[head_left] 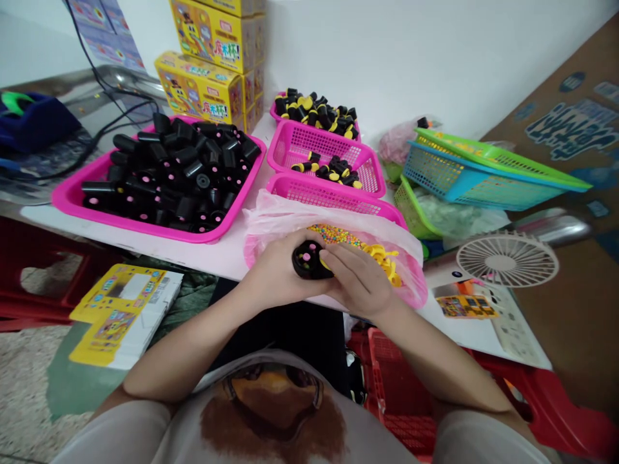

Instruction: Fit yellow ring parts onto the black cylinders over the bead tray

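Both hands hold a black plastic cylinder (305, 261) with pink dots on its end, just above a pink plastic bag (290, 222). My left hand (275, 270) wraps its side from the left. My right hand (358, 280) lies across it from the right, with a bit of yellow showing under the fingers. Close to my right hand, yellow plastic pieces (384, 264) lie in the bag. Multicoloured small beads (333, 235) sit in the bag next to them, further from me.
A large pink tray (145, 222) heaped with black cylinders stands to the left. Pink baskets (324, 151) with black-and-yellow parts stand ahead, before yellow boxes (200, 87). Blue and green baskets (474, 171) and a white fan (507, 259) are right. Red stools stand below.
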`<state>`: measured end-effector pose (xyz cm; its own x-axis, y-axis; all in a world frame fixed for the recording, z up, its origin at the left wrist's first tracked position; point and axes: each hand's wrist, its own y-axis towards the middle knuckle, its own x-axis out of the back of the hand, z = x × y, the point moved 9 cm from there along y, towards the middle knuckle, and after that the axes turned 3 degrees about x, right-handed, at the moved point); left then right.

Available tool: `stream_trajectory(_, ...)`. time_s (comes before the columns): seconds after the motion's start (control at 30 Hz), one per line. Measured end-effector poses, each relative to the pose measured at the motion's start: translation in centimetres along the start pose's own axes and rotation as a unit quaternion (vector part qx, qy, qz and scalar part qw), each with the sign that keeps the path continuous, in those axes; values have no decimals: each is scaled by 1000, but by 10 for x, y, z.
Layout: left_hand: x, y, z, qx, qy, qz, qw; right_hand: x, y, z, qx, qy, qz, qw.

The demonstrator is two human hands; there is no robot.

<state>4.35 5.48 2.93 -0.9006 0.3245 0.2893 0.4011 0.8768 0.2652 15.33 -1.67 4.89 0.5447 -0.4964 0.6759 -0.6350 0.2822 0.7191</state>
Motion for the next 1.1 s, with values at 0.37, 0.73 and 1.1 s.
stream_trajectory(0.37, 10, -1, 5, 8, -43, -16, 999, 8, 10, -41, -182, 218, 50, 958)
stream_trajectory(0.73, 4, -3, 5, -18, 44, -30, 998, -58, -31, -50, -544, 608, 79, 573)
stream_trajectory(1.1, 19, 1, 11, 2, 11, -72, 997, -38, -13, -159, -512, 473, -13, 717)
